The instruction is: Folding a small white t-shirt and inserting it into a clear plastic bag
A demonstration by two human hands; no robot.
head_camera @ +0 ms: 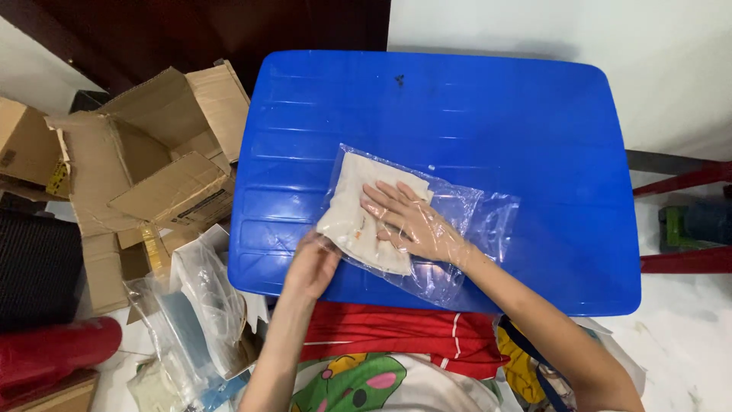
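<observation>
A clear plastic bag [465,221] lies on the blue plastic table [457,107]. Inside it is a folded cream cloth [352,206] with small orange marks. My right hand [408,221] is inside the bag, flat on the cloth with fingers spread. My left hand [309,267] pinches the bag's near left corner at the table's front edge.
Torn cardboard boxes [145,160] are piled on the floor to the left. Clear bags with folded items [202,305] lie below them, beside a red cylinder [53,351]. Red fabric [396,336] lies in my lap. Red chair legs [686,221] stand at the right.
</observation>
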